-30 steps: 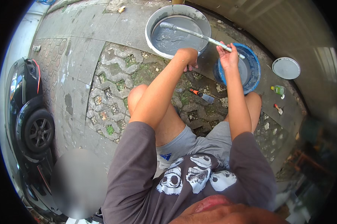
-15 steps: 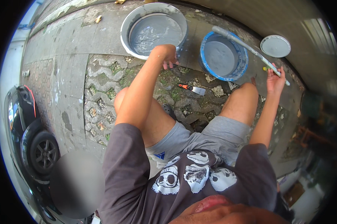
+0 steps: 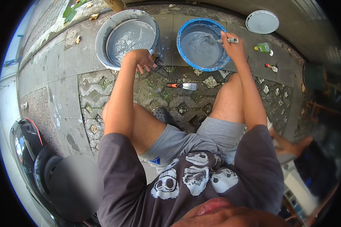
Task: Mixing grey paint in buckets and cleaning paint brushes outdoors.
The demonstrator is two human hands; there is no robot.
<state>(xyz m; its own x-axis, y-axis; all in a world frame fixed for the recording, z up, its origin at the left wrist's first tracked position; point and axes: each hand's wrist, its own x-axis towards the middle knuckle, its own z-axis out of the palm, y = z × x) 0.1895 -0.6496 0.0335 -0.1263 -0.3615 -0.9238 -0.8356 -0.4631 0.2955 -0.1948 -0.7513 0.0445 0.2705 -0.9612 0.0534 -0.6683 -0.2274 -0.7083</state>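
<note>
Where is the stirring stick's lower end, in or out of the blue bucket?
In: the stirring stick, held in the right hand, dips into grey liquid inside the blue bucket.

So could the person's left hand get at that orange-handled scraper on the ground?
Probably yes: the left hand appears empty, and the scraper lies on the paving close by, to that hand's right, with nothing visible on top of it or between them.

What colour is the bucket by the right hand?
The bucket is blue; it shows best in the head view.
</note>
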